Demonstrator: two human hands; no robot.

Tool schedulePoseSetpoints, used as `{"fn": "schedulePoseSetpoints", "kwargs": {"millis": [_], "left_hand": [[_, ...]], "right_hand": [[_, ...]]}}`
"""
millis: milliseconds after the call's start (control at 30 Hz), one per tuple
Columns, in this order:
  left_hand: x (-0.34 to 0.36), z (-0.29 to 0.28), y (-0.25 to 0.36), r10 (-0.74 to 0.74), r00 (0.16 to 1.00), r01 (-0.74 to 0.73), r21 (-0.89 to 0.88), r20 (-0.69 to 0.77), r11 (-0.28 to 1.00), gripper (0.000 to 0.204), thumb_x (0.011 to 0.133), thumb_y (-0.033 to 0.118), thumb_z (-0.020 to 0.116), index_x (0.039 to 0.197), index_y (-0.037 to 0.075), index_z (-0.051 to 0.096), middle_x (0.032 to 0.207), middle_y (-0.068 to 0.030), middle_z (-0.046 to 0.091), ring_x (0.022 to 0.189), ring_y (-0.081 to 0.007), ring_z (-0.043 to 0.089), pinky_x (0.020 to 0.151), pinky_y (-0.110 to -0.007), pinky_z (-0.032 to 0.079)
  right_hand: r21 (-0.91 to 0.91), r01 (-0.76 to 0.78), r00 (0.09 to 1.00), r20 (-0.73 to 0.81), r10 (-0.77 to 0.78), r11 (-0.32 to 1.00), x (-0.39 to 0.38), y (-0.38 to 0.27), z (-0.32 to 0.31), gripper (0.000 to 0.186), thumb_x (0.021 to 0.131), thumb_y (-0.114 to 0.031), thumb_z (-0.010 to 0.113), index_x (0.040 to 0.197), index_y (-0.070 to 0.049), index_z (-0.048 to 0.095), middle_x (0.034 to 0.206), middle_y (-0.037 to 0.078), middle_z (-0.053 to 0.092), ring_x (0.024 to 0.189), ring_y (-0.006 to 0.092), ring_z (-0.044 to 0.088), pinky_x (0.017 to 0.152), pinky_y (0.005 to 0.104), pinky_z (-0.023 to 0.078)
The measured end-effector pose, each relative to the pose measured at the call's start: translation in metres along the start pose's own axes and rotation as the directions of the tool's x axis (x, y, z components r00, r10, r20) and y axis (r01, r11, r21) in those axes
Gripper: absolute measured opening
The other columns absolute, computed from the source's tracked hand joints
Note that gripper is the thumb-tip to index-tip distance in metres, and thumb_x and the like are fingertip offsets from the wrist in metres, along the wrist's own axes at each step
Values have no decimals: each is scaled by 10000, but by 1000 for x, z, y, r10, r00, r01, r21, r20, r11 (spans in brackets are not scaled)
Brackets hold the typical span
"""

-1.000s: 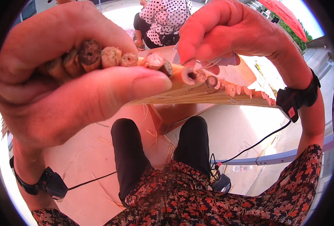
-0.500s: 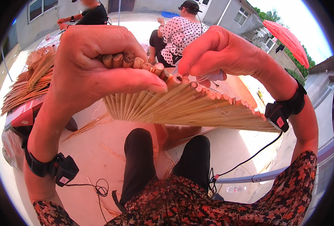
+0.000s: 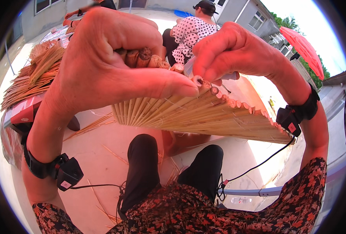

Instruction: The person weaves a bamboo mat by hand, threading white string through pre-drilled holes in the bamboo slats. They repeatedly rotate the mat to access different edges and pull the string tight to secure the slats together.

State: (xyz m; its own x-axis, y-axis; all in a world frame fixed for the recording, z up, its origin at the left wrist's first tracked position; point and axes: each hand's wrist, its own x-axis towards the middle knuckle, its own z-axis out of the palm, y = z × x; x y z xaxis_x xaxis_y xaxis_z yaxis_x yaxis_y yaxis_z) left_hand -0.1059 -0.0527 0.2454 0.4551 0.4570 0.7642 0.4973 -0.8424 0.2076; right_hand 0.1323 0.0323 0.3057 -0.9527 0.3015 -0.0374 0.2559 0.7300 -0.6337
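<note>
My left hand [image 3: 110,66] is closed around one end of a fan-shaped mat of pale reed stalks [image 3: 188,113], its thumb lying across just below a row of round cut ends. My right hand [image 3: 231,54] is pinched against those ends, just right of the left thumb tip, with a pale translucent piece behind its fingers. Whatever sits between the right fingertips is hidden. The mat's stalks spread down and rightward, with fine threads across them. Black straps with small boxes and cables circle both forearms.
Loose reed piles [image 3: 32,82] lie at left on a red object [image 3: 28,115]. Behind the mat are a tan surface [image 3: 259,97], a co-worker in a dotted top [image 3: 190,31] and another person in black. A red umbrella [image 3: 305,46] stands right. Scattered stalks lie on the floor.
Since a second ago the hands and mat look farther from me, showing more of the fan and yard. Since half a second ago the left hand has shifted slightly rightward.
</note>
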Motion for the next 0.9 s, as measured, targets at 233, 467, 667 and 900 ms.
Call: {"fn": "schedulePoseSetpoints", "kwargs": {"millis": [233, 467, 667, 900], "left_hand": [[5, -4, -16, 119, 993, -120, -48, -13, 992, 306, 596, 154, 871, 624, 22, 596, 572, 2, 429, 486, -84, 362, 468, -274, 209], [15, 1, -15, 154, 987, -150, -75, 45, 986, 315, 606, 170, 860, 610, 24, 581, 565, -2, 401, 503, -108, 371, 476, -291, 212], [8, 35, -41, 104, 994, -110, -191, -42, 975, 324, 609, 192, 862, 598, 30, 581, 583, 3, 401, 502, -112, 350, 481, -303, 202], [50, 17, -32, 154, 987, -152, -56, 46, 987, 342, 604, 221, 870, 591, 31, 587, 582, 6, 393, 502, -108, 346, 481, -303, 196]], "right_hand": [[-139, 149, 989, 11, -149, 979, 9, 1, -4, 65, 844, -55, 703, 884, -8, 725, 738, 26, 645, 641, 111, 552, 556, 255, 419], [-199, 109, 994, -2, -111, 974, 2, -5, 5, 63, 880, -41, 665, 899, 19, 666, 833, 65, 648, 733, 171, 592, 674, 298, 479], [-171, 57, 995, -73, -70, 984, -12, 24, 14, 72, 902, -22, 618, 956, 8, 655, 857, 50, 630, 728, 115, 569, 649, 263, 446], [-291, 106, 983, -112, -144, 951, -34, 10, -17, 57, 920, -33, 590, 931, -6, 639, 781, 27, 597, 638, 118, 543, 586, 273, 437]]}}
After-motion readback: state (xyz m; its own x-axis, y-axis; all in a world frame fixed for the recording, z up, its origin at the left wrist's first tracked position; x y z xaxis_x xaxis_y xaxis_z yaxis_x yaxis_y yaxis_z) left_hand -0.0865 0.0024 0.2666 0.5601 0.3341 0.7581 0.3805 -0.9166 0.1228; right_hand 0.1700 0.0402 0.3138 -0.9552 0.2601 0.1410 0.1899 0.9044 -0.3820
